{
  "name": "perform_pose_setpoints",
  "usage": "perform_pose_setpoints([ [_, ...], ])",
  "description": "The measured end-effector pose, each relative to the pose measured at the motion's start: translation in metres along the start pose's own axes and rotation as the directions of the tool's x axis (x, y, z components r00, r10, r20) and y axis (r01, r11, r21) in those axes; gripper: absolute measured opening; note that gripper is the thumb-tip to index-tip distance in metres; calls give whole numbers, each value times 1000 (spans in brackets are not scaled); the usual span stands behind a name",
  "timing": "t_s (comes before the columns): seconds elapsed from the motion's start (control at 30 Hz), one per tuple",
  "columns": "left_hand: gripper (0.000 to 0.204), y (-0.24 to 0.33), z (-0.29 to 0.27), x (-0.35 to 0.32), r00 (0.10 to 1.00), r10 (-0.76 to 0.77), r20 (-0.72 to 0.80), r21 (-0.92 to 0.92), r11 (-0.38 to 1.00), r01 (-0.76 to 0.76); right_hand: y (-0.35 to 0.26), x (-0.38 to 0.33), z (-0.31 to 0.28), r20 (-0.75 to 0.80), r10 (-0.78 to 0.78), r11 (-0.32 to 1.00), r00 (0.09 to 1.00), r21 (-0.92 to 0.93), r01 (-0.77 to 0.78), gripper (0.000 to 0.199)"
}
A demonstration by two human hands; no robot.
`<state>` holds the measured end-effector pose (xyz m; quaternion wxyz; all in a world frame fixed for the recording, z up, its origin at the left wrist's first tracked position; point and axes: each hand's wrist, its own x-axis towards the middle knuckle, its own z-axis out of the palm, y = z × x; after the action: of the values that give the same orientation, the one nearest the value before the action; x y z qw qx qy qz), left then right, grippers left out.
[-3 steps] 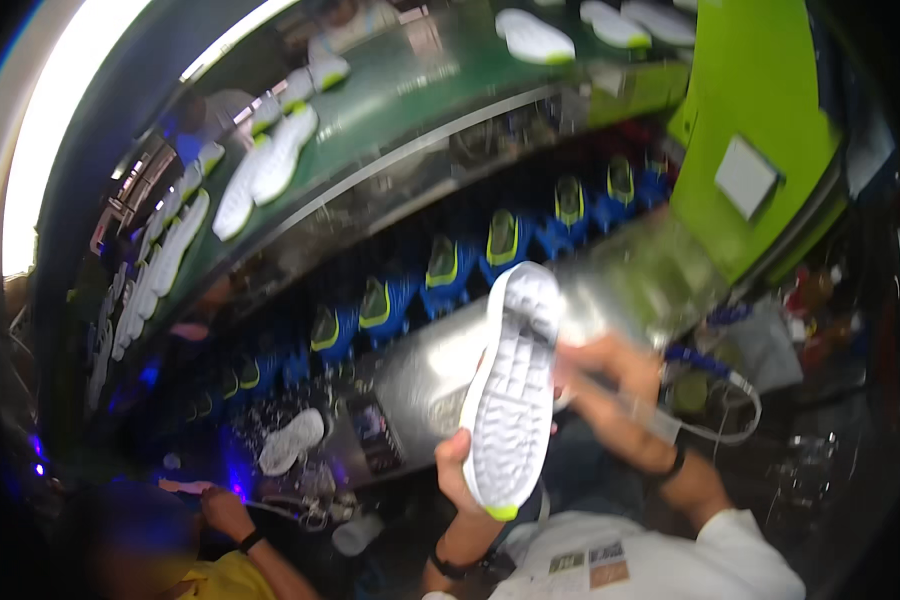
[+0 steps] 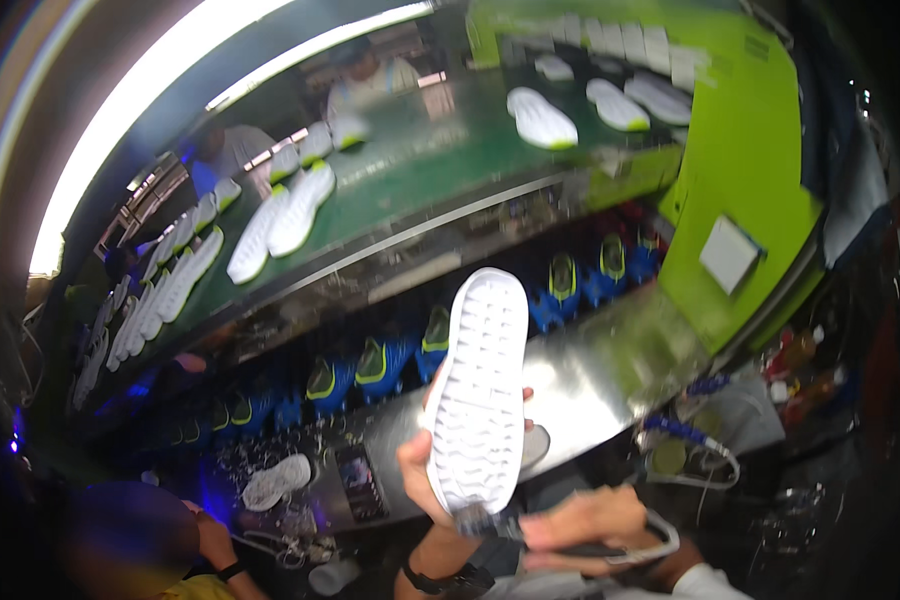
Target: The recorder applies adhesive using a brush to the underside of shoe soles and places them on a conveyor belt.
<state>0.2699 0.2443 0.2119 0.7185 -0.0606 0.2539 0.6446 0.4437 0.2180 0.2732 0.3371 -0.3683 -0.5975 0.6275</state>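
Head view | white shoe sole (image 2: pixel 480 385): held up before metal surface (image 2: pixel 595 385), tread showing | left hand (image 2: pixel 428 480): fingers gripping sole's edge | right hand (image 2: pixel 595 515): fingers closed on dark-tipped brush (image 2: pixel 504 526), at sole's lower end

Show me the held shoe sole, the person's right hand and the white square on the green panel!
Shoe sole (image 2: pixel 479 390), head view: middle of its ridged face.
Right hand (image 2: pixel 592 520), head view: its middle.
White square (image 2: pixel 729 255), head view: flat front.
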Motion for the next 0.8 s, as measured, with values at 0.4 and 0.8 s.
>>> perform_pose_setpoints([
  [0.4, 15, 246, -24, 179, 679, 376, 631, 515, -857, -4, 33, -47, -22, -381, 663, 642, 644, 733, -226, 25],
  [0.8, 57, 85, -131, -28, 968, 15, -250, 746, 641, 183, 132, -51, 21, -179, 713, 473, 678, 837, -276, 29],
])
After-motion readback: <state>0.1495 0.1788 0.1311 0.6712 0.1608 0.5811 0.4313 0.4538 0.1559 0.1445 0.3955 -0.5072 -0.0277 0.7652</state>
